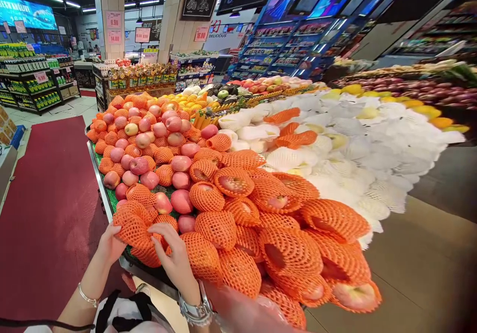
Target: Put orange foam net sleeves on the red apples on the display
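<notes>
An orange foam fruit net (131,222) is between my two hands at the near left corner of the fruit display. My left hand (111,243) has its fingers closed on the net's left side. My right hand (174,254) is at the net's right edge, thumb and fingers bent around it. Whether an apple sits inside this net is hidden from me. Just beyond lie bare pink apples (181,201) and several others in orange nets. Netted apples (216,229) are piled to the right of my right hand.
Fruit in white foam nets (335,139) covers the display's right side. A metal rim (100,184) edges its left, beside a red floor mat (55,189). Bottles (143,78) stand behind the fruit. A blurred shape, perhaps an arm, crosses the bottom beside my right wrist.
</notes>
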Demonstrator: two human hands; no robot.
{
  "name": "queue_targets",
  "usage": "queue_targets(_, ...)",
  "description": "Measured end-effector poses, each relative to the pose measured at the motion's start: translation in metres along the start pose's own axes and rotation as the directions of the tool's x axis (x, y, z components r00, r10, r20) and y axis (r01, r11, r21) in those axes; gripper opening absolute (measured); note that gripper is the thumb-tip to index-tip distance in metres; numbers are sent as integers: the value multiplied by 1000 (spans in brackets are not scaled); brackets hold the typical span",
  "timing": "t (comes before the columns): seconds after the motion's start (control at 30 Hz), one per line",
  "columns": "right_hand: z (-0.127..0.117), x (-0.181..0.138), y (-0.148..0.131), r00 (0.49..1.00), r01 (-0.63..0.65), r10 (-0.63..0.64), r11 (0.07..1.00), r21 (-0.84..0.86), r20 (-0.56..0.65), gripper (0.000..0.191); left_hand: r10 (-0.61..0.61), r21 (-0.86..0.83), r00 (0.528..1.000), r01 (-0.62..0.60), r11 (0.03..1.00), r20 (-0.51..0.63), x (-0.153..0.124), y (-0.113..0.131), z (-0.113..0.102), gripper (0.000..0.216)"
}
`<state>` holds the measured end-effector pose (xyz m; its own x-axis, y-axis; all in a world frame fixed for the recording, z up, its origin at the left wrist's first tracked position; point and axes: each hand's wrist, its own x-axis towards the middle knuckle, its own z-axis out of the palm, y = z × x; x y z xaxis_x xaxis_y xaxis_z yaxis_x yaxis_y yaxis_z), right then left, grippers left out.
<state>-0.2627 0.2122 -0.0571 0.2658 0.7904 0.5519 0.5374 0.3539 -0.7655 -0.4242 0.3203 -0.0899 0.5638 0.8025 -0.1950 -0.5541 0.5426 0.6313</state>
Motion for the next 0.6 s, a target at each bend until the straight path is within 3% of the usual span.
queue_targets(0.17, 8, -12, 24, 989, 66, -63, 998, -18, 134, 20, -12, -20, 998, 13, 1000, 70, 1, -3, -8, 40)
queue_targets(0.23, 12, -16, 33, 979, 0, 4, 1000, -18, 202, 25, -13, 27, 999, 12, 1000, 40, 1, -6, -11, 38)
queue_targets(0.33, 13, -17, 40, 924, -149, 136, 989, 9, 357, 31, -8, 182, 999, 14, 983, -32, 0, -12, -9, 37)
queue_targets(0.4, 11, -16, 42, 894, -264, 213, 961, 80, 394, 32, -41, 282, 999, 42, 958, -7, 1, -15, -3, 47)
queue_targets(0.47, 10, -14, 45, 899, -364, 301, 917, 163, 317, 29, -119, 350, 992, 97, 932, 42, 4, -17, 5, 59)
queue_targets(0.53, 12, -14, 53, 898, -439, 408, 861, 256, 166, 24, -192, 410, 976, 135, 902, 102, 10, -18, 14, 63)
queue_targets(0.6, 15, -13, 62, 852, -492, 523, 773, 400, 38, 26, -207, 484, 960, 94, 870, 186, 19, -16, 21, 63)
